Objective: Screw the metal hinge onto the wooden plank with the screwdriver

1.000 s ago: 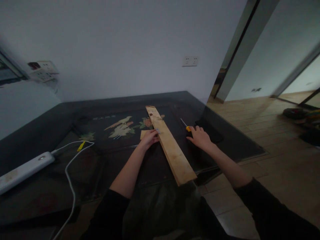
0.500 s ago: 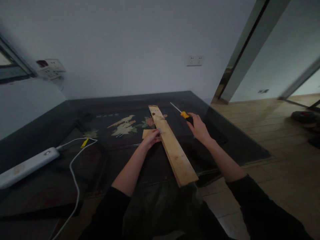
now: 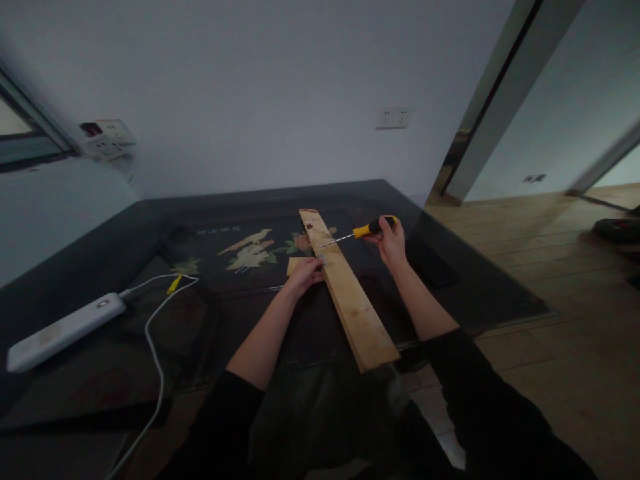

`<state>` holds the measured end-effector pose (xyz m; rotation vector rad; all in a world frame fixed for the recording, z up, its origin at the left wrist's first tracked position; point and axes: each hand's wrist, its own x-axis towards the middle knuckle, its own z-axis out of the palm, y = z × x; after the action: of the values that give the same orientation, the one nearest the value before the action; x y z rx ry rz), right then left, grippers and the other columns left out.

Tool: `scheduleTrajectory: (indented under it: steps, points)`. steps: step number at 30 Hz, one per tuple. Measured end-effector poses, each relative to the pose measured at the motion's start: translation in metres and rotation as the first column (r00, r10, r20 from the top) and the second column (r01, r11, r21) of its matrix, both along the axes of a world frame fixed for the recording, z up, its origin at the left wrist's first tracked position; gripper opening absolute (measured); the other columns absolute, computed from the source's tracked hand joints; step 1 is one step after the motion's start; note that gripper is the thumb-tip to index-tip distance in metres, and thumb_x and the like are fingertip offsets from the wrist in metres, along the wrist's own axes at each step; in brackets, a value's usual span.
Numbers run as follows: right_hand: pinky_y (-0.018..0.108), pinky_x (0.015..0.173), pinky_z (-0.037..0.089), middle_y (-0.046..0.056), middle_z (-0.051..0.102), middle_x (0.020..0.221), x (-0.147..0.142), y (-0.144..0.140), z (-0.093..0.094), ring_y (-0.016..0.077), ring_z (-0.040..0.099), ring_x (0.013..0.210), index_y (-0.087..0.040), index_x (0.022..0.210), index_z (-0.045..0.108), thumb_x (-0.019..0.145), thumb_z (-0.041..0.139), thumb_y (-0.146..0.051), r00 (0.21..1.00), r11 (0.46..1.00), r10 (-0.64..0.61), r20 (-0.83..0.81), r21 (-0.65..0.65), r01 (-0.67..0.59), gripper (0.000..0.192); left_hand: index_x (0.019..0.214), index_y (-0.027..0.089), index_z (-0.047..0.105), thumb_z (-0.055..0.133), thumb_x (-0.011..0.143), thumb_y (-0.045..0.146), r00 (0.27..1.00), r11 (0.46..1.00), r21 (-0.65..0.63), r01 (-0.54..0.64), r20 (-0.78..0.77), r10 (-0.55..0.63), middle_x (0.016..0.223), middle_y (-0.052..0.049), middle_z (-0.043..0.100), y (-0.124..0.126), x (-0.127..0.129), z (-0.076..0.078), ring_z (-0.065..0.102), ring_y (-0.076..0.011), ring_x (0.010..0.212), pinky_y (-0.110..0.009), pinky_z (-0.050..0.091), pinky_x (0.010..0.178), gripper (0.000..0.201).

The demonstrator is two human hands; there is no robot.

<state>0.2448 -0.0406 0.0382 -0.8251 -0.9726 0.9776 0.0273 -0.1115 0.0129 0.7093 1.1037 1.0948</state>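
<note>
A long, narrow wooden board (image 3: 350, 293) lies lengthwise before me on the dark table, its near end at the front edge. My left hand (image 3: 304, 275) is closed at the board's left edge, thumb and fingertips on it. At those fingertips is a small shiny bit, too small to make out. To the right of the board, my right hand (image 3: 391, 241) grips a screwdriver (image 3: 361, 231) by its yellow and black handle. The metal shaft points left, its tip over the board just above my left fingertips. A small flat wood piece (image 3: 296, 266) sits beside my left hand.
The dark table (image 3: 250, 200) has a bird and flower picture on its top. A white power strip (image 3: 67, 331) with a white cable (image 3: 155, 353) and yellow tag (image 3: 174, 285) lies at left. A wall with sockets (image 3: 393, 119) stands behind.
My right hand has turned the screwdriver, swinging its tip down and left from beyond the board's right side to over the board. My left hand has stayed at the board's edge.
</note>
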Motion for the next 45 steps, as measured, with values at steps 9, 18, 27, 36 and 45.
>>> scheduleTrajectory:
  steps: [9, 18, 27, 36, 45]
  points:
    - [0.03, 0.063, 0.061, -0.004, 0.049, 0.091, 0.009, 0.007, -0.008, 0.0118, 0.063, 0.076, -0.027, 0.099, 0.037, 0.074, 0.06, -0.059, 0.984, 0.999, -0.052, 0.168, -0.002, 0.053, 0.046, 0.092, 0.01, 0.069, 0.069, 0.081, 0.01, 1.0, 1.0, 0.005, 0.006, 0.004, -0.006, 0.082, -0.012, 0.076, 0.0, 0.0, -0.002, 0.073, -0.0179, 0.067, -0.029, 0.062, 0.068, 0.01]
    - [0.031, 0.062, 0.06, -0.003, 0.049, 0.09, 0.007, 0.004, -0.008, 0.0141, 0.063, 0.081, -0.026, 0.097, 0.039, 0.072, 0.065, -0.054, 0.992, 1.0, -0.022, 0.126, 0.015, 0.021, 0.046, 0.09, 0.01, 0.069, 0.065, 0.083, 0.008, 1.0, 1.0, 0.011, 0.002, -0.021, -0.001, 0.08, -0.011, 0.075, 0.0, 0.0, -0.003, 0.072, -0.017, 0.067, -0.027, 0.062, 0.066, 0.008]
    - [0.031, 0.064, 0.06, -0.003, 0.046, 0.092, 0.007, 0.001, -0.005, 0.0138, 0.06, 0.083, -0.026, 0.097, 0.04, 0.069, 0.066, -0.056, 0.991, 0.999, -0.011, 0.13, 0.033, 0.006, 0.049, 0.087, 0.011, 0.068, 0.065, 0.083, 0.009, 1.0, 1.0, 0.015, 0.001, -0.024, -0.001, 0.078, -0.011, 0.074, 0.0, 0.0, -0.002, 0.071, -0.0166, 0.065, -0.026, 0.061, 0.063, 0.006]
    - [0.035, 0.062, 0.061, 0.002, 0.049, 0.103, 0.0, 0.006, 0.054, 0.0187, 0.058, 0.087, -0.026, 0.099, 0.044, 0.066, 0.072, -0.065, 0.889, 0.962, 0.164, 0.427, 0.129, -0.239, 0.059, 0.083, 0.01, 0.066, 0.066, 0.083, 0.009, 1.0, 1.0, -0.004, -0.016, -0.007, 0.016, 0.075, -0.008, 0.073, 0.002, 0.001, -0.003, 0.07, -0.0145, 0.059, -0.024, 0.06, 0.06, 0.001]
    - [0.035, 0.072, 0.059, 0.007, 0.058, 0.113, -0.021, 0.006, 0.119, 0.0227, 0.057, 0.101, -0.024, 0.108, 0.049, 0.077, 0.067, -0.05, 0.53, 0.838, 0.322, 0.785, 0.025, -0.545, 0.044, 0.082, 0.009, 0.066, 0.062, 0.087, 0.008, 1.0, 1.0, 0.003, -0.019, -0.014, 0.019, 0.075, -0.009, 0.073, 0.0, 0.002, 0.001, 0.069, -0.0147, 0.059, -0.027, 0.06, 0.063, 0.007]
